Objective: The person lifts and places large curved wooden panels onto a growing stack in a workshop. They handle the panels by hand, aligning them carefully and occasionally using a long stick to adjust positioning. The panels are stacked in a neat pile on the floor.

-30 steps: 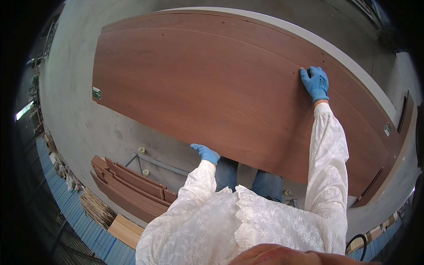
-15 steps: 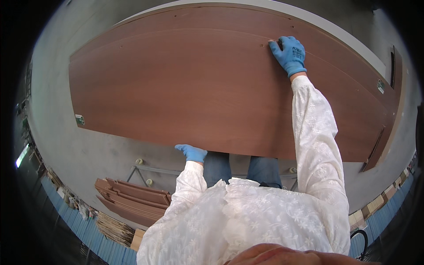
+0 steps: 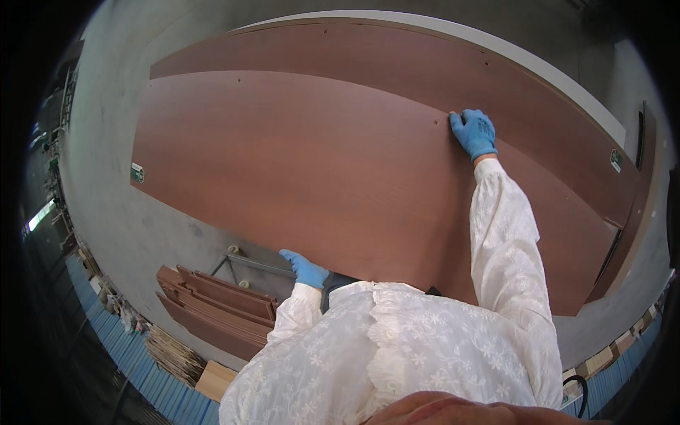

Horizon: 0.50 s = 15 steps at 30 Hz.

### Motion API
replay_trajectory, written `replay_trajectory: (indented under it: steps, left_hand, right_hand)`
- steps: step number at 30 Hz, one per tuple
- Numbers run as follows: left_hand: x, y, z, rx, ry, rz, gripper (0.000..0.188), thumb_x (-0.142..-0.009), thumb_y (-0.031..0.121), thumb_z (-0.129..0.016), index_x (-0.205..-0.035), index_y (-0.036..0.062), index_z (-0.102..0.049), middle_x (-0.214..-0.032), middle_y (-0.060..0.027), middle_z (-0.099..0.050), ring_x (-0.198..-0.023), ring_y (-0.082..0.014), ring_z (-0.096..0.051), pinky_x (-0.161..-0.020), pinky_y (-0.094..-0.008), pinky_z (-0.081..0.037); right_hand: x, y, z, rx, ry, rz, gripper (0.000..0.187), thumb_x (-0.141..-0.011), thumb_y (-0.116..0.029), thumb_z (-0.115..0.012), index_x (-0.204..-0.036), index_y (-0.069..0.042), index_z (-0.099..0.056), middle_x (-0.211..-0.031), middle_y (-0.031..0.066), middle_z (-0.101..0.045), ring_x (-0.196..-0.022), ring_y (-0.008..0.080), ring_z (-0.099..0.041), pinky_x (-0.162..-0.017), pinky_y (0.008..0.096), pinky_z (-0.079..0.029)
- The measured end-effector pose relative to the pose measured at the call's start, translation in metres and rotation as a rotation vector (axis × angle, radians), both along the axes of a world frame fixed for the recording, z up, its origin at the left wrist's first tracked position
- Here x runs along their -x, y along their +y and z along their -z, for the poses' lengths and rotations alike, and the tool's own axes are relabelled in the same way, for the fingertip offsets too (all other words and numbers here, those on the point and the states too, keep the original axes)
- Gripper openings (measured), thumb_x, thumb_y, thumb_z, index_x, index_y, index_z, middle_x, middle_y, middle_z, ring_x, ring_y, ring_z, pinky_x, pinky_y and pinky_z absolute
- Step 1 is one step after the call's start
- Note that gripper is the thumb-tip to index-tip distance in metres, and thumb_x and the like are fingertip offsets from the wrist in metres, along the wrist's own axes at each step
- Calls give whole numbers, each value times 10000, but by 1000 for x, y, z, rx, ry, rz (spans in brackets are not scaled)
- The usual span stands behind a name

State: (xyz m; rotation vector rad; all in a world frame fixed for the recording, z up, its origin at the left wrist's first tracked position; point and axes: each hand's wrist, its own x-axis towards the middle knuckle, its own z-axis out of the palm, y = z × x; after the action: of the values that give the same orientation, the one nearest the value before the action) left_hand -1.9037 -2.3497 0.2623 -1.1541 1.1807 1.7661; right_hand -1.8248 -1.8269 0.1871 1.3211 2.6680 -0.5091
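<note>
A large reddish-brown wood panel (image 3: 304,170) lies tilted toward me over another brown panel (image 3: 397,60) of the same colour. My right hand (image 3: 474,133), in a blue glove, grips the upper panel's far edge, right of its middle. Down at the near edge, my left hand (image 3: 304,269), also gloved in blue, holds the panel with its thumb pointing left; its other fingers are partly hidden. Small holes and a green-and-white sticker (image 3: 137,172) mark the upper panel. A similar sticker (image 3: 616,160) is on the lower one.
Several brown boards (image 3: 212,308) are stacked at lower left, beside a grey metal frame (image 3: 262,265) with pale casters. A white edge (image 3: 340,13) shows behind the lower panel. Flattened cardboard (image 3: 172,355) and a blue strip (image 3: 134,354) line the near side.
Both hands have drawn the upper panel toward me, baring more of the panel beneath. Its near edge now reaches my body and covers my legs.
</note>
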Motion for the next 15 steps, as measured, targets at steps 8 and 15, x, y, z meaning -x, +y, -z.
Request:
replay_trajectory:
  steps: [8, 15]
  left_hand:
    - [-11, -5, -19, 176, -165, 25, 968, -801, 876, -299, -1491, 199, -353, -1575, -19, -298, -1404, -295, -302, -1158, -470, -256]
    - [-16, -12, -79, 285, -218, 81, 953, -822, 856, -298, -1500, 186, -334, -1572, -45, -297, -1392, -295, -318, -1155, -473, -268]
  right_hand:
    - [-24, -13, -6, 45, -66, 41, 409, -883, -446, -554, -845, -73, -719, -921, 168, -703, -895, 346, -666, -784, 452, -517]
    - [-46, -46, -10, 203, -121, 97, 414, -881, -440, -563, -823, -57, -707, -923, 172, -693, -896, 355, -654, -794, 456, -510]
